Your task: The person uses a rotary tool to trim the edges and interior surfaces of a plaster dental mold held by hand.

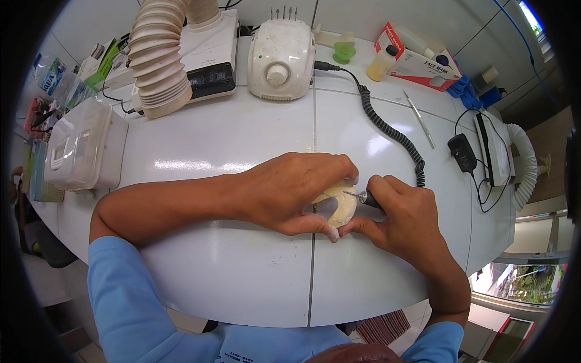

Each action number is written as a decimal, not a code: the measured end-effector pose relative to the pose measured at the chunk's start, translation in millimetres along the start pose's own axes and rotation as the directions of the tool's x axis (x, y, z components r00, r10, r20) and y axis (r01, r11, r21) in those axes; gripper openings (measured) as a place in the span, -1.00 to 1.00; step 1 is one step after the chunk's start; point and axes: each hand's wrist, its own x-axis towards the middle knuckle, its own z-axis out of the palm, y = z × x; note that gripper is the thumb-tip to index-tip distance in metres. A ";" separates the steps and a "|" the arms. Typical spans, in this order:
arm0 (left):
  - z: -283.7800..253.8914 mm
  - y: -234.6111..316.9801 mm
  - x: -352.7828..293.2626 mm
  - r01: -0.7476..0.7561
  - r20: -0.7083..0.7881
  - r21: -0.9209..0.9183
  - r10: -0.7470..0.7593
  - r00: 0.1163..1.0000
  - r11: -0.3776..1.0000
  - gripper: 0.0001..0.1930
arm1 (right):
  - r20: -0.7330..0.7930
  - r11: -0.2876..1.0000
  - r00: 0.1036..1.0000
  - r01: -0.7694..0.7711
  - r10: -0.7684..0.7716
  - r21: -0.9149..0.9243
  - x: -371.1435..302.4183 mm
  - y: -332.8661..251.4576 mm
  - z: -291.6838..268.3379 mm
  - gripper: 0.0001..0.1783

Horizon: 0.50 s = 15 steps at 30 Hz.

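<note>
My left hand [296, 190] is closed on a pale yellow, horseshoe-shaped dental cast [345, 209], with the thumb at its near edge and the fingers over its far side. In my right hand [402, 215] sits a rotary handpiece [370, 199], dark at the grip with a metal nose. Its thin bur points left and lies at the cast's upper right part; whether it touches cannot be told. My right thumb rests beside the left thumb at the cast's near edge. A black coiled cord [387, 128] runs from my right hand back to a white control unit [280, 60] with a round knob.
A ribbed beige hose [158, 60] hangs at the far left near a white machine [209, 57]. Further left stands a lidded plastic box [85, 145]. A slim metal tool [419, 118], a yellowish bottle [381, 64], a mask carton [423, 68] and a black adapter [462, 152] lie right.
</note>
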 end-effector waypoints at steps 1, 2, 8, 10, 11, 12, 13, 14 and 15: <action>-0.4 0.5 0.4 -0.001 0.000 -0.001 0.001 1.000 1.000 -0.17 | -0.003 1.000 1.000 0.004 -0.004 -0.001 -0.2 0.2 -0.2 -0.23; -1.2 1.4 0.9 0.006 0.009 0.001 -0.006 1.000 1.000 -0.17 | -0.007 1.000 1.000 0.008 -0.008 -0.003 -0.4 0.3 -0.6 -0.23; -0.8 1.1 0.3 0.004 0.002 -0.003 -0.004 1.000 1.000 -0.17 | 0.002 1.000 1.000 0.006 -0.006 -0.003 0.6 0.0 -0.5 -0.24; -0.9 1.0 0.6 0.002 -0.001 -0.009 -0.002 1.000 1.000 -0.17 | -0.002 1.000 1.000 0.007 -0.007 -0.002 0.4 0.2 -0.5 -0.24; -1.3 1.3 0.9 0.000 -0.005 -0.012 0.000 1.000 1.000 -0.17 | -0.006 1.000 1.000 0.007 -0.007 0.000 0.4 0.4 -0.5 -0.24; -1.4 1.4 1.0 -0.001 -0.009 -0.015 0.001 1.000 1.000 -0.17 | -0.005 1.000 1.000 0.007 -0.007 0.000 0.4 0.4 -0.4 -0.24; -1.1 0.9 0.8 -0.001 -0.009 -0.016 0.001 1.000 1.000 -0.17 | -0.008 1.000 1.000 0.007 -0.007 -0.003 0.4 0.5 -0.4 -0.24; -0.6 0.2 0.6 -0.005 -0.011 -0.016 0.005 1.000 1.000 -0.17 | -0.011 1.000 1.000 0.006 -0.006 -0.005 0.3 0.5 -0.4 -0.25; -0.4 0.0 0.4 -0.008 -0.012 -0.016 0.008 1.000 1.000 -0.17 | -0.011 1.000 1.000 0.007 -0.007 -0.005 0.4 0.5 -0.7 -0.25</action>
